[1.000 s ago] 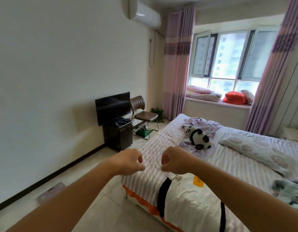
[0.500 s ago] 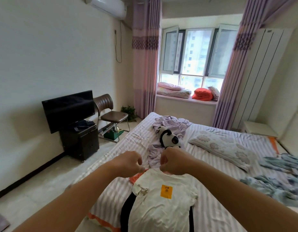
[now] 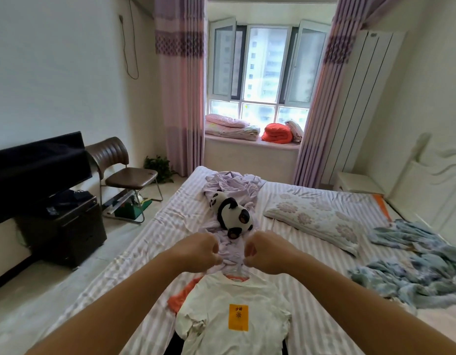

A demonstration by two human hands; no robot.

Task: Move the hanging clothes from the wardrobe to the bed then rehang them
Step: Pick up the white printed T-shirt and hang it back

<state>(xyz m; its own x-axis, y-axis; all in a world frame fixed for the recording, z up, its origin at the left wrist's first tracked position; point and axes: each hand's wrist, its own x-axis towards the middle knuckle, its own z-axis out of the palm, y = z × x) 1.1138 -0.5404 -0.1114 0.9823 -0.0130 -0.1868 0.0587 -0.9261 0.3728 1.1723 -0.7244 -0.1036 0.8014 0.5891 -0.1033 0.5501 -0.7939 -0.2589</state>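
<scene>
A white T-shirt [image 3: 234, 316] with an orange patch lies flat on the striped bed [image 3: 314, 295], still on its pale hanger [image 3: 237, 272]. An orange garment [image 3: 179, 298] and a black one [image 3: 173, 345] stick out from under it. My left hand [image 3: 196, 252] and my right hand [image 3: 269, 252] hover side by side just above the shirt's collar. Both have their fingers curled around the hanger tops. The hooks are mostly hidden inside my fists. The wardrobe is out of view.
A toy panda [image 3: 232, 213] lies on a crumpled lilac garment [image 3: 229, 183] just beyond my hands. A flowered pillow [image 3: 316, 219] and a blue blanket [image 3: 414, 265] cover the bed's right side. TV [image 3: 37, 170], dark cabinet [image 3: 65, 234] and brown chair [image 3: 124, 175] stand along the left wall.
I have carried the hanging clothes from the bed's edge over the mattress and lowered them. The white T-shirt hung below my hands before and now lies flat on the sheet.
</scene>
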